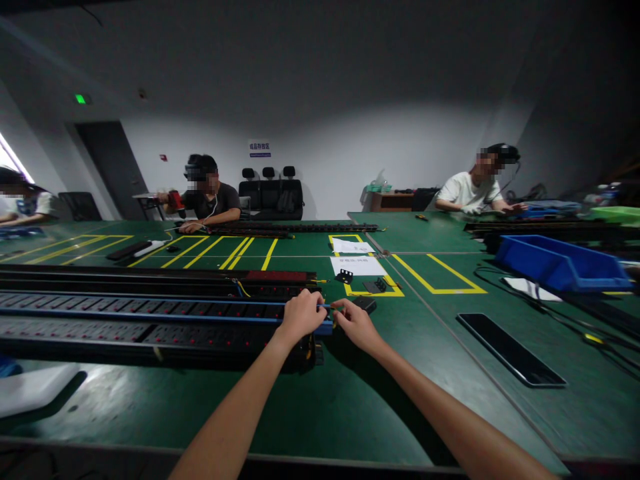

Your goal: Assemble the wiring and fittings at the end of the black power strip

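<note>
Long black power strips lie side by side on the green table, with rows of sockets and small red dots. One power strip with blue edges [200, 311] has its right end under my left hand [303, 312], whose fingers are curled over it. Just off that end, my right hand [356, 323] has thumb and forefinger pinched together. Whatever sits between those fingertips is too small to make out. Another black power strip [195, 335] lies nearer to me, with wires at its end. Behind, yellow and blue wires [243, 288] stick out of a further strip.
Beyond my hands are white papers [357, 265], black brackets [375, 285] and a small black block [365, 304]. A phone [510, 350], dark cables and a blue bin [560, 262] lie to the right. Co-workers sit across the table, one holding a red power drill [177, 202].
</note>
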`<state>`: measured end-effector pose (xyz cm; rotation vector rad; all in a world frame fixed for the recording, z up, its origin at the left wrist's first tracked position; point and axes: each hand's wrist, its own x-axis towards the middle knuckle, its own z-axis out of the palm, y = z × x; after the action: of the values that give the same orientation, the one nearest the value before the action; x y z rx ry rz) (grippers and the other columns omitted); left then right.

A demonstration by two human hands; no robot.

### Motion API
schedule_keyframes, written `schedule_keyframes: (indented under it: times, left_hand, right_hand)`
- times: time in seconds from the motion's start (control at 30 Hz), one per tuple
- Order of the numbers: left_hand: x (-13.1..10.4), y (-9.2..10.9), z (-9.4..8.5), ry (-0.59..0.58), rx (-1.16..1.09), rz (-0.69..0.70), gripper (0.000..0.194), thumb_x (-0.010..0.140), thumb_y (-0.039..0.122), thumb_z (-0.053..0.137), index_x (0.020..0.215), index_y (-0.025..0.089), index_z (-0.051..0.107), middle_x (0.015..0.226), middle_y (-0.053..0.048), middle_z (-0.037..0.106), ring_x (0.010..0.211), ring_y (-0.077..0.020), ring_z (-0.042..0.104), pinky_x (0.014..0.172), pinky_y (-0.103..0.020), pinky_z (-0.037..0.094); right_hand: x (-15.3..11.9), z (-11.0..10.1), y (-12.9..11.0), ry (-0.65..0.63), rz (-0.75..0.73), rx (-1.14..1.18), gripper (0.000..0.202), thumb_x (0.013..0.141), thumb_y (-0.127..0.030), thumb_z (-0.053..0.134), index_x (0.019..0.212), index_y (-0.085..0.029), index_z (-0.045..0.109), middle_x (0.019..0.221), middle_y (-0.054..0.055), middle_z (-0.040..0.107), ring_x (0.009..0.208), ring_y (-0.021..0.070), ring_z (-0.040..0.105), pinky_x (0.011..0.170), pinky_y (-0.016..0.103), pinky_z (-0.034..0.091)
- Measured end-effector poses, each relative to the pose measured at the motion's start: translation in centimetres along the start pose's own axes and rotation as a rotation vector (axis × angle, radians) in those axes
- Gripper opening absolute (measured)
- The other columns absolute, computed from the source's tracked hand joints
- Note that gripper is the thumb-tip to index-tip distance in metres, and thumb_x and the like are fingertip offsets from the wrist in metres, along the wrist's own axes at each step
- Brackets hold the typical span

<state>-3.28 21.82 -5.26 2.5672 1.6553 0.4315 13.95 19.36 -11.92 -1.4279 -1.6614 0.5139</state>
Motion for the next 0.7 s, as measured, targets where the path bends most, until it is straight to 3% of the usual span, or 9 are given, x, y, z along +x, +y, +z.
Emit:
schedule_keyframes:
  times: [0.7]
  left_hand:
    - [0.16, -0.04, 0.07, 0.006, -0.014, 0.002, 0.023, 0.087, 0.034, 0.054, 0.104, 0.029, 0.068, 0.104, -0.005, 0.064, 0.092, -0.0233, 0.066, 0.080, -0.032, 0.050]
  right_hand:
    - [0.03, -0.24, -0.42, 0.006, 0.009, 0.030, 0.032, 0.087, -0.037, 0.050, 0.107, -0.020, 0.068, 0.062, -0.003, 0.057, 0.059, 0.0168, 0.055, 0.057, 0.025, 0.037]
